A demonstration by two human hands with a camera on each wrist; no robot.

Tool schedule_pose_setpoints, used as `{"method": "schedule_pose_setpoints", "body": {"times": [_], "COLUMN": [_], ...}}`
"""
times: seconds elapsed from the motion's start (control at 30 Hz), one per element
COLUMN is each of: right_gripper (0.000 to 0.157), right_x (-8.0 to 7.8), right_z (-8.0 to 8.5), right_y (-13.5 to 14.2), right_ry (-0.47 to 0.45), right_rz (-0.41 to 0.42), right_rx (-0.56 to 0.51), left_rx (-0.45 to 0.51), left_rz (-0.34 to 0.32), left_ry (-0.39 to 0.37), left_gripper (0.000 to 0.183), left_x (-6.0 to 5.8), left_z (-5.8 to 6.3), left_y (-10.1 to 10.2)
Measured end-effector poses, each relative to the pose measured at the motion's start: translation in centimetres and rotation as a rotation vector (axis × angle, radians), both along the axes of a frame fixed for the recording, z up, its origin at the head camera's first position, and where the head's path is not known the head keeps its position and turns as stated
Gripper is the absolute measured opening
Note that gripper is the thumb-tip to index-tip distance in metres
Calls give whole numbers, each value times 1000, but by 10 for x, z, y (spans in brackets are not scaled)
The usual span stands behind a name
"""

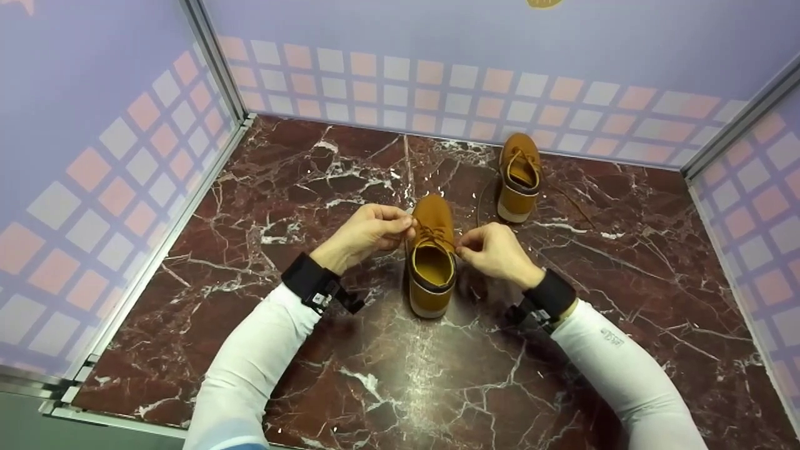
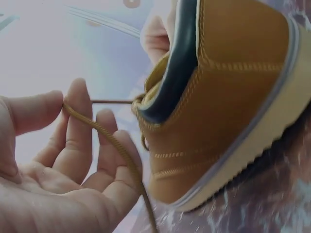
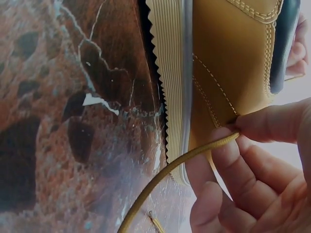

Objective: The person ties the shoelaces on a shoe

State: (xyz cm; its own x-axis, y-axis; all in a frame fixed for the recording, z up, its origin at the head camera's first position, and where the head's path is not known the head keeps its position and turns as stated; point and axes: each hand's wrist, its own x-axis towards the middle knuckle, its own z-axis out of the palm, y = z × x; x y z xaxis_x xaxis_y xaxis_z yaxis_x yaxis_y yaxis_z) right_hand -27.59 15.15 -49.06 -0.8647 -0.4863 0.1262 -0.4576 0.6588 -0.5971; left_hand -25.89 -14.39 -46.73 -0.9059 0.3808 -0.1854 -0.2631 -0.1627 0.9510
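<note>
A tan shoe with a dark padded collar stands upright on the marbled surface, its toe pointing away from me. On its left side my left hand pinches a brown shoelace between thumb and forefinger. The lace runs taut from those fingers to the shoe's front, and its loose end hangs down across the palm. To the right of the shoe, my right hand pinches another lace end between thumb and forefinger. That end trails down toward the surface.
A matching shoe with loosely spread laces stands farther back on the right. Purple panels with pink and white squares rise behind and at both sides, joined by metal posts. The dark red marbled surface extends toward me.
</note>
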Motion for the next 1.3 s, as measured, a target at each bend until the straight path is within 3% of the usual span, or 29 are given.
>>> {"method": "schedule_pose_setpoints", "body": {"times": [0.17, 0.37, 0.57, 0.83, 1.07, 1.13, 1.17, 1.2, 1.3], "right_gripper": [10, 9, 8, 8, 12, 14, 15, 15, 15], "right_x": [0, 1, 1, 0, -9, -8, -7, 0, 3], "right_z": [-1, -2, -5, -4, -14, -14, -14, -3, -1], "right_y": [1, 1, 1, 2, 11, 10, 10, 7, 5], "right_ry": [-4, -3, 7, 14, -7, -17, -18, -15, 12], "right_rz": [5, 13, 20, 33, 90, 76, 66, 33, -18], "right_rx": [-6, -13, -9, -33, -148, -146, -146, -120, -114], "left_rx": [104, 203, 207, 184, 190, 174, 160, 145, 114], "left_rz": [66, 209, 329, 369, 403, 406, 408, 410, 415], "left_ry": [-39, -39, -19, 23, 43, 48, 49, 51, 49], "left_gripper": [30, 31, 31, 3, 27, 33, 32, 31, 27], "left_x": [-1, -3, -4, -7, -7, -7, -7, -7, -7], "left_z": [-5, -15, -21, -26, -24, -22, -22, -22, -21], "left_y": [10, 26, 38, 46, 50, 50, 50, 50, 49]}}
